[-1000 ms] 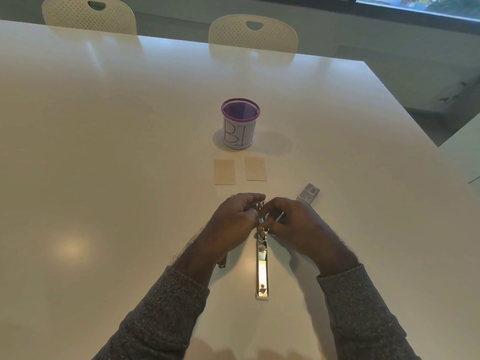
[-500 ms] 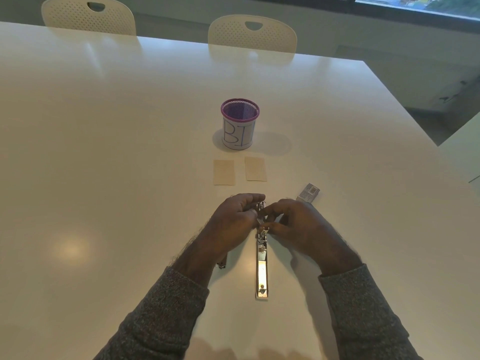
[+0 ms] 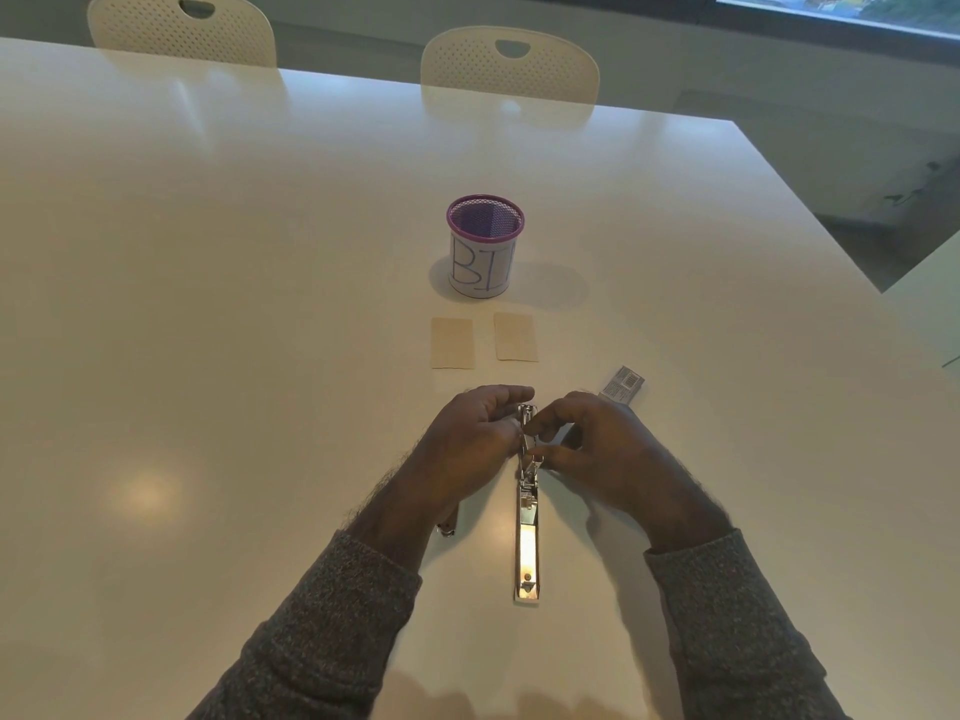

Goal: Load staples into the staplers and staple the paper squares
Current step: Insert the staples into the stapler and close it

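Stapler [image 3: 527, 537], lying opened out flat on the white counter [image 3: 208, 304], is pinched at its far end from the left by the left hand [image 3: 467, 444] and from the right by the right hand [image 3: 602, 449], both grips closed on it.

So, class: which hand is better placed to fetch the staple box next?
Right. The staple box lies just beyond the right hand; the left hand would have to cross the stapler.

Silver stapler [image 3: 527, 543] opened flat lengthwise on table, two tan paper squares [image 3: 452, 343] side by side beyond, staple box [image 3: 622, 385] right
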Demonstrator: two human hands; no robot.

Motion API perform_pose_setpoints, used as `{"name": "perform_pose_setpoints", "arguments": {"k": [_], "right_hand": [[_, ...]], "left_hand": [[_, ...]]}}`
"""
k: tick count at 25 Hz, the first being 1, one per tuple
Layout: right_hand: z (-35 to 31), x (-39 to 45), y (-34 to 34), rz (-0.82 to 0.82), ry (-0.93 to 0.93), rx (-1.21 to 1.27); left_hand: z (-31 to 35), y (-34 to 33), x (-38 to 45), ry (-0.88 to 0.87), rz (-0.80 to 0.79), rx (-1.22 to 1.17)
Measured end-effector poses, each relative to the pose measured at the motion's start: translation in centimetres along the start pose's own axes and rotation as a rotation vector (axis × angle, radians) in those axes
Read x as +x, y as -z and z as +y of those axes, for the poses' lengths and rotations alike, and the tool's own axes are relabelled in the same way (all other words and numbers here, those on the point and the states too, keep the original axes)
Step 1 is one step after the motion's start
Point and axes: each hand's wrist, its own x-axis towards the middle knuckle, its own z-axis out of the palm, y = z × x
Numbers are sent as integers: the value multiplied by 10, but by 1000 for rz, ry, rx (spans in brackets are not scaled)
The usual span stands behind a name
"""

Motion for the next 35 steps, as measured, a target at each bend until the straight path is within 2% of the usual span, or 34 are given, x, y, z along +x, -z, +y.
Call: {"name": "perform_pose_setpoints", "arguments": {"k": [16,25,35], "right_hand": [[2,-3,6,-50,-2,101],[-3,-4,3,-9,3,-15],[-8,-9,5,21,30,-168]], "left_hand": [[-4,-1,2,-4,19,-9],[-1,-1,1,28,25,-52],[1,-2,-1,73,-42,-125]]}}
